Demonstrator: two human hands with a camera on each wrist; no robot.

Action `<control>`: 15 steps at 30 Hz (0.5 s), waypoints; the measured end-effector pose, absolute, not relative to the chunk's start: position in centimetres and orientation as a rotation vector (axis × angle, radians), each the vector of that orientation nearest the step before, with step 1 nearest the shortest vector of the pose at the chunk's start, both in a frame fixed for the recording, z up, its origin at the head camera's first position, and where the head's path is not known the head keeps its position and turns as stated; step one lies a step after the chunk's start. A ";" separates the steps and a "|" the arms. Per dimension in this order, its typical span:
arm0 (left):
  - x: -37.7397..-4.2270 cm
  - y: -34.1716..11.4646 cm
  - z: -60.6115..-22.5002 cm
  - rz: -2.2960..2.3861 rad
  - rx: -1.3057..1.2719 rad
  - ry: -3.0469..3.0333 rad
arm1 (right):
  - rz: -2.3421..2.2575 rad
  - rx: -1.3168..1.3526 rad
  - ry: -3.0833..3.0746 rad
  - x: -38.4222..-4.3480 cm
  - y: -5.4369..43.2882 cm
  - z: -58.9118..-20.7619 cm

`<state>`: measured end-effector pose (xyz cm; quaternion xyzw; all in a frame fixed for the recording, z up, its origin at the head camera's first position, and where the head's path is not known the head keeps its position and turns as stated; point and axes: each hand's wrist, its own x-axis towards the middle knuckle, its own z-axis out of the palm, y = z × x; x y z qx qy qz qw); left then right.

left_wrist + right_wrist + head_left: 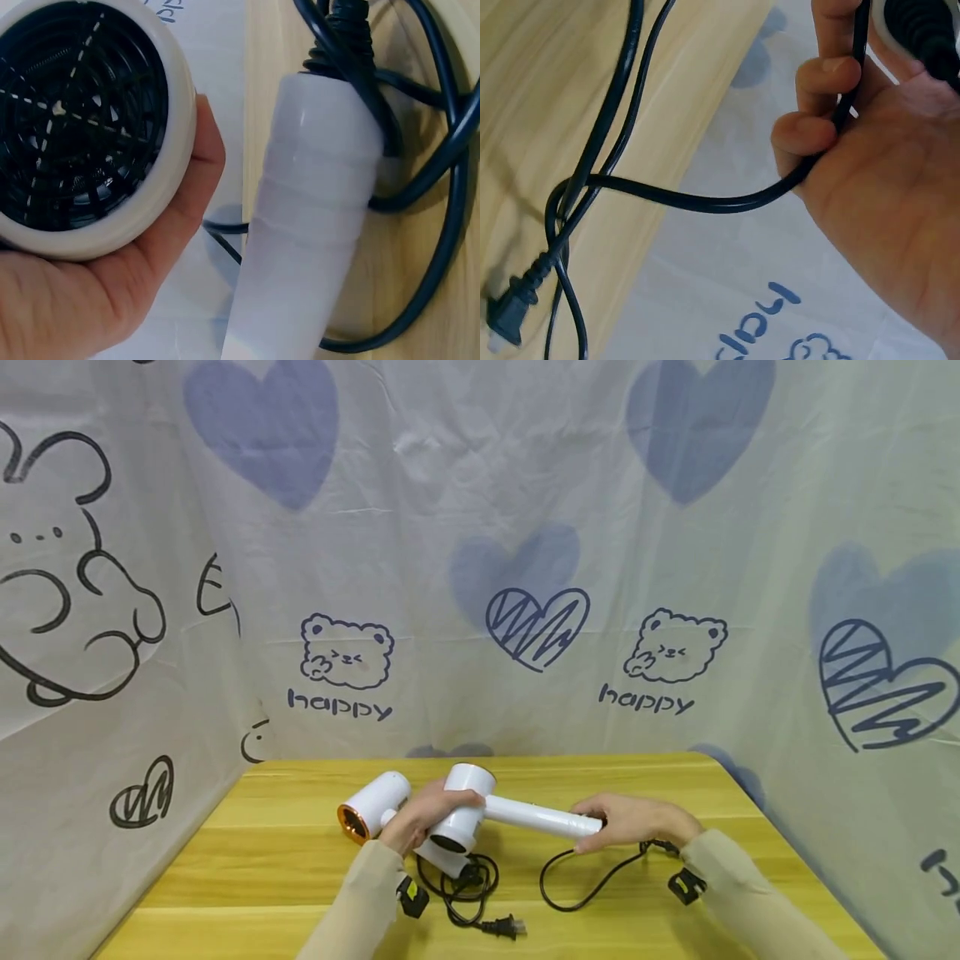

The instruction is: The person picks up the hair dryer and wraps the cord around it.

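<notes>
A white hair dryer (pixel 534 817) is held above the table, its handle pointing right. My left hand (pixel 431 810) grips its barrel; the dark intake grille (pixel 82 112) fills the corner of the left wrist view. At the handle's end my right hand (pixel 636 821) holds on, and in the right wrist view its fingers also curl round the black cord (pixel 720 204). Left of these lies a second white hair dryer (pixel 381 800) with a copper-coloured nozzle ring. Its handle (pixel 307 187) rests on the table, partly hidden behind the left hand in the head view.
A black cord (pixel 491 893) lies coiled by the second dryer's handle, its plug (pixel 506 927) toward the front of the yellow wooden table (pixel 277 860). White printed cloth (pixel 442 693) hangs behind and at both sides.
</notes>
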<state>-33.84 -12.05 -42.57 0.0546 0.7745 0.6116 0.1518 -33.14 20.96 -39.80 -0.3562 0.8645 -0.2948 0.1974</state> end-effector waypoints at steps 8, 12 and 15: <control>-33.9 -11.7 -42.8 1.848 0.209 2.198 | -0.802 -1.038 2.453 -33.4 21.4 -39.3; -34.0 -12.3 -43.0 1.884 0.174 2.177 | -0.956 -0.920 2.366 -33.9 22.4 -38.8; -34.1 -12.7 -43.1 1.877 0.187 2.186 | -0.973 -0.865 2.369 -34.0 22.7 -39.0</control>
